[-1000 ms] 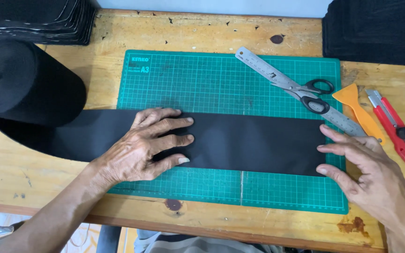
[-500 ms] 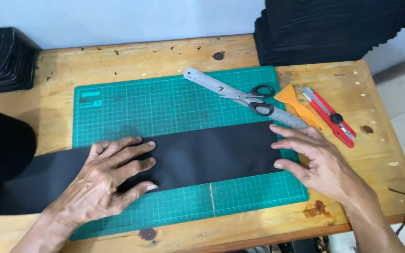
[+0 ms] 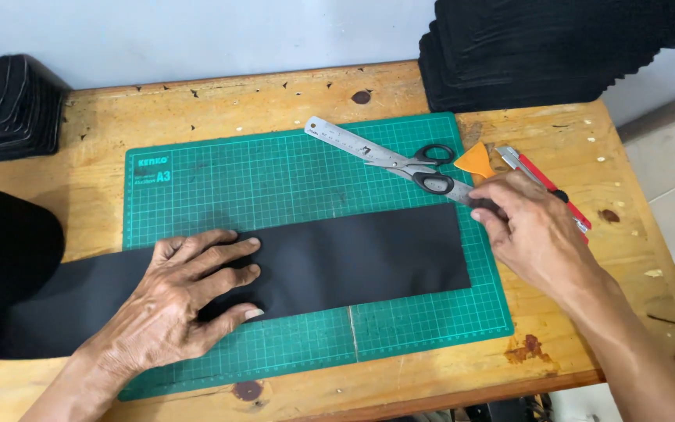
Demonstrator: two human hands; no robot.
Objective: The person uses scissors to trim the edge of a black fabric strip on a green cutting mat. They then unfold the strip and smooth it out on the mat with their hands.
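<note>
My left hand (image 3: 185, 305) lies flat with fingers spread on a long black strip of material (image 3: 369, 254). The strip runs across a green cutting mat (image 3: 275, 180) and leads off to a black roll (image 3: 1, 250) at the left edge. My right hand (image 3: 529, 230) is at the strip's upper right corner, its fingertips pinched on the near end of a metal ruler (image 3: 345, 141). The ruler lies at a slant across the mat's top right. Black-handled scissors (image 3: 427, 168) rest on the ruler just beyond my fingers.
An orange scraper (image 3: 476, 160) and a red utility knife (image 3: 568, 207) lie right of the mat, partly behind my right hand. Stacks of black cut pieces stand at the back right (image 3: 541, 47) and back left (image 3: 5, 105) of the wooden table (image 3: 275, 94).
My right hand lifted off the strip's right end and moved up to the ruler's near end, closing on it. The left hand stays pressed on the strip. The view shifted left.
</note>
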